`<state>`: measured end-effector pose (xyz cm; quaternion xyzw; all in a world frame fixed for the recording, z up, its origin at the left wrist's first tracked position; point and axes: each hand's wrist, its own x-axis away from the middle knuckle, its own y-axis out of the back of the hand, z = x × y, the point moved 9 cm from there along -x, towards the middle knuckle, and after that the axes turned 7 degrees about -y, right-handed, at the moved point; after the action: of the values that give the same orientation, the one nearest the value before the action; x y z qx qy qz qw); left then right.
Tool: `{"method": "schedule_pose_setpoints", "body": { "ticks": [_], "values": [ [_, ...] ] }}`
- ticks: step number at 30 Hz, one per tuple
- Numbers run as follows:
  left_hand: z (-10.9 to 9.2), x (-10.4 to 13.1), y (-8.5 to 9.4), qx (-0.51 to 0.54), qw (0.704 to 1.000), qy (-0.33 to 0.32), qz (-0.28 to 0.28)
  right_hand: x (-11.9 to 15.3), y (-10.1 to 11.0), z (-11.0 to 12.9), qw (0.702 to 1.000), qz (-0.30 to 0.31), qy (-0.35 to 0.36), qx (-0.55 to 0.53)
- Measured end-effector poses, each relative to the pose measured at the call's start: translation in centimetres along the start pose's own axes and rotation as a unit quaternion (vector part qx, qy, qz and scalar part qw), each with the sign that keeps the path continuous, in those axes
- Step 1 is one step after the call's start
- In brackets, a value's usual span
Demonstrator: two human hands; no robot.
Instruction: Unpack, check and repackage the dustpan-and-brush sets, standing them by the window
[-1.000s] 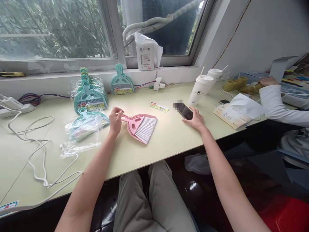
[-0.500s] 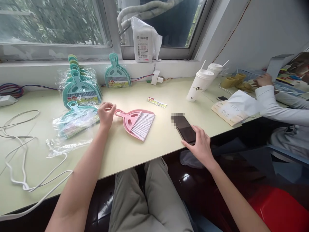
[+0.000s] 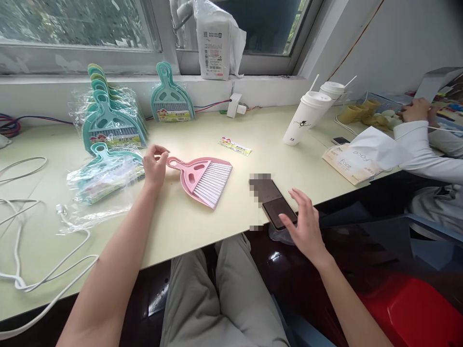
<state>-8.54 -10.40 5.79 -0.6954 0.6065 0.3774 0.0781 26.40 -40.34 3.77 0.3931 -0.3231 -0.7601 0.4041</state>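
A pink dustpan with a white-bristled brush nested in it (image 3: 206,180) lies on the table, its handle pointing left. My left hand (image 3: 155,166) is closed at the handle's end, fingers curled and fingertips against it. To the right, a dark smartphone (image 3: 277,202) lies flat near the table's front edge, partly blurred by blocks. My right hand (image 3: 306,224) is open beside the phone's near end, fingers spread and raised, holding nothing. Behind the dustpan lies a printed label strip (image 3: 234,146).
Turquoise dustpan sets in clear wrap (image 3: 112,120) stand at the back left, another (image 3: 171,96) beside them. A clear plastic bag (image 3: 94,214) and white cable (image 3: 18,260) lie left. White cups (image 3: 302,120), a tissue pack (image 3: 352,161) and a co-worker's sleeve (image 3: 415,144) are right.
My right hand has let go of the phone and spread its fingers. The phone now lies slightly closer to the table's front edge. My left hand stays at the dustpan's handle.
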Motion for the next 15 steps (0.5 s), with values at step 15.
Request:
{"method": "schedule_pose_setpoints", "body": {
  "ticks": [15],
  "values": [
    [-0.6, -0.1, -0.6, -0.005, 1.0, -0.016, -0.006, -7.2, -2.6, -2.2, 0.972, 0.14, 0.028, -0.189]
  ]
}}
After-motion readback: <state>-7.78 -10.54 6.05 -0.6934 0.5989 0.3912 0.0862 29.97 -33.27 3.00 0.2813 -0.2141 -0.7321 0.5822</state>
